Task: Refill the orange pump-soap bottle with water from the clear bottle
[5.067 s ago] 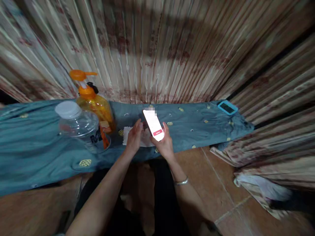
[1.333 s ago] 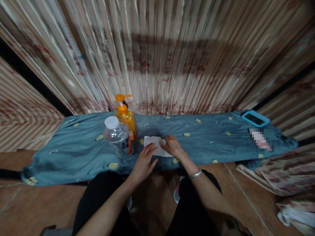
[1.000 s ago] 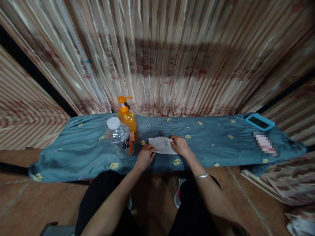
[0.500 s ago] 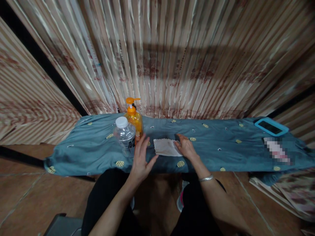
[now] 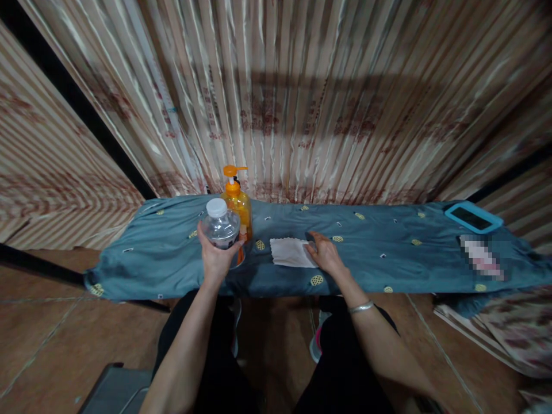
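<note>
My left hand (image 5: 214,257) is wrapped round a clear plastic bottle (image 5: 222,227) with a white cap, thumb on its right side and fingers on its left. The bottle stands upright on the bench. Just behind it, partly hidden, is an orange pump bottle (image 5: 242,208) with yellow-orange contents. A small white cloth (image 5: 290,253) with scalloped edges lies flat to the right of the bottles. At the cloth's right edge rests my right hand (image 5: 326,254), its thumb and index finger apart and touching or very near the cloth. It grips nothing that I can see.
A blue-green patterned cover (image 5: 371,261) drapes the narrow bench. Towards its right end lie a blue-framed device (image 5: 473,218) and a pixelated item (image 5: 480,257). A striped curtain (image 5: 284,103) hangs behind. A grey stool (image 5: 114,391) stands at lower left.
My left hand has moved left from beside the bottles and closed round the clear plastic bottle. My right hand has stayed by the cloth. The view has shifted slightly.
</note>
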`<state>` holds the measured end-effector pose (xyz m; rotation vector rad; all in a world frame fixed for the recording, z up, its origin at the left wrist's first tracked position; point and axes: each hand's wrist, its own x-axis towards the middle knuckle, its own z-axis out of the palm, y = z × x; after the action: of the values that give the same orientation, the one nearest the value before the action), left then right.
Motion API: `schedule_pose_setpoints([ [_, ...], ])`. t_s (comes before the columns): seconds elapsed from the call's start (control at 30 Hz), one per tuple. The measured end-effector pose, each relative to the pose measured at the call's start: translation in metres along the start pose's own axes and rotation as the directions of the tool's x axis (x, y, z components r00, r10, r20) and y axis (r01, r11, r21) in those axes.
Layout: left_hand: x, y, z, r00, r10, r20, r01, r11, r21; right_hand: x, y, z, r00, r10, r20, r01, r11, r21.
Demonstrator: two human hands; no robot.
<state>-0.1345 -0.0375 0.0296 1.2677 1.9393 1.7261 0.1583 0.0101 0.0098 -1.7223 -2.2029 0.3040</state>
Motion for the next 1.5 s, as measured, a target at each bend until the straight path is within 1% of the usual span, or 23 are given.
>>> schedule_pose_setpoints([
  [0.23,0.001,-0.004,0.002,0.998,-0.021,-0.060,0.021,1.000,0.009,0.000,0.004,0.002,1.000,-0.013,0.001,0.013,1.000,-0.009],
  [0.33,-0.003,-0.001,0.001,0.997,-0.004,-0.074,0.007,0.999,0.036,0.000,0.006,0.003,1.000,-0.017,-0.006,0.017,1.000,-0.014],
  [0.43,-0.011,0.005,0.000,0.999,0.035,-0.036,-0.034,0.999,0.040,0.000,0.007,0.004,1.000,-0.025,-0.014,0.025,1.000,-0.014],
  [0.53,-0.019,0.011,0.000,0.998,0.058,0.007,-0.058,0.998,0.008,-0.001,0.007,0.003,0.999,-0.040,-0.017,0.040,0.999,-0.008],
  [0.7,-0.024,0.018,0.012,0.993,0.076,0.091,-0.075,0.997,-0.017,-0.002,0.005,0.003,0.999,-0.043,-0.014,0.043,0.999,0.004],
  [0.87,-0.023,0.019,0.021,0.995,0.038,0.097,-0.042,0.998,0.044,-0.003,0.002,0.001,0.999,-0.039,-0.010,0.039,0.999,0.025],
  [1.03,-0.022,0.016,0.015,0.995,0.061,0.079,-0.067,0.995,0.075,-0.002,-0.001,-0.001,0.999,-0.044,-0.010,0.044,0.997,0.066],
  [1.2,-0.016,0.010,0.011,0.995,0.038,0.095,-0.045,0.996,0.078,-0.003,-0.006,0.002,0.998,-0.051,-0.033,0.055,0.990,0.130],
  [1.3,-0.014,0.010,0.012,0.994,0.033,0.102,-0.039,0.997,0.061,-0.007,-0.019,-0.004,0.994,-0.081,-0.075,0.094,0.977,0.189],
  [1.37,-0.014,0.011,0.011,0.993,0.031,0.115,-0.038,0.997,0.060,-0.010,-0.038,-0.017,0.986,-0.124,-0.112,0.147,0.962,0.232],
  [1.47,-0.013,0.012,0.011,0.990,0.011,0.143,-0.020,0.998,0.065,-0.012,-0.083,-0.051,0.951,-0.240,-0.194,0.287,0.918,0.274],
  [1.5,-0.013,0.012,0.011,0.988,0.003,0.153,-0.013,0.998,0.062,-0.012,-0.102,-0.064,0.925,-0.313,-0.216,0.365,0.890,0.272],
])
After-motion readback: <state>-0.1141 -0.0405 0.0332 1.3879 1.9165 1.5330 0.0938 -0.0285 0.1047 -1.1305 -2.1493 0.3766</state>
